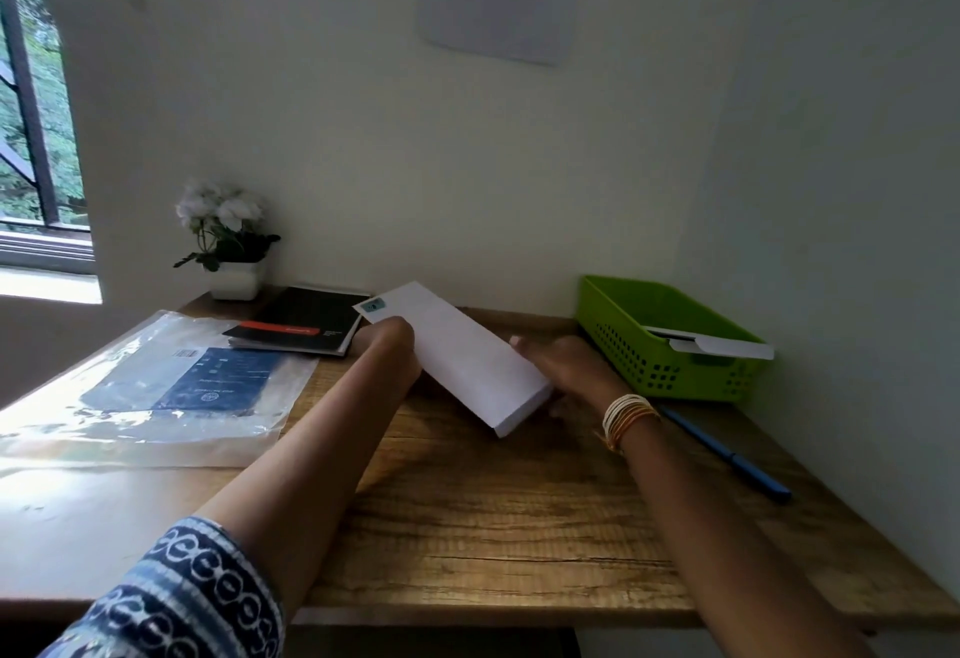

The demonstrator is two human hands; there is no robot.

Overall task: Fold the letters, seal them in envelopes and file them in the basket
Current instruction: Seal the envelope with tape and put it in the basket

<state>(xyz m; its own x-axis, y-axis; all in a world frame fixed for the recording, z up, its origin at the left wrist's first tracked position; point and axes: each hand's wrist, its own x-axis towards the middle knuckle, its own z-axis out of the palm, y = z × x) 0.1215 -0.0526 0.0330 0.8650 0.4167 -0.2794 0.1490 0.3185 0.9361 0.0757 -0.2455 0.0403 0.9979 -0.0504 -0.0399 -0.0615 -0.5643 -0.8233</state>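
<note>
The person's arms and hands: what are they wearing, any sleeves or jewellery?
The left arm has a dark blue sleeve printed with white looping patterns, ending near the elbow; the left hand is bare. The right wrist carries a stack of thin bangles, white, gold and orange; the right hand is bare too.

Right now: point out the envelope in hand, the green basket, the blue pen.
envelope (467, 361), head view, middle of its white face.
green basket (618, 330), head view, perforated front wall.
blue pen (727, 455), head view, mid-barrel.

A home study corner: wooden desk against plain walls, potted flowers, notebook, barred window
</note>
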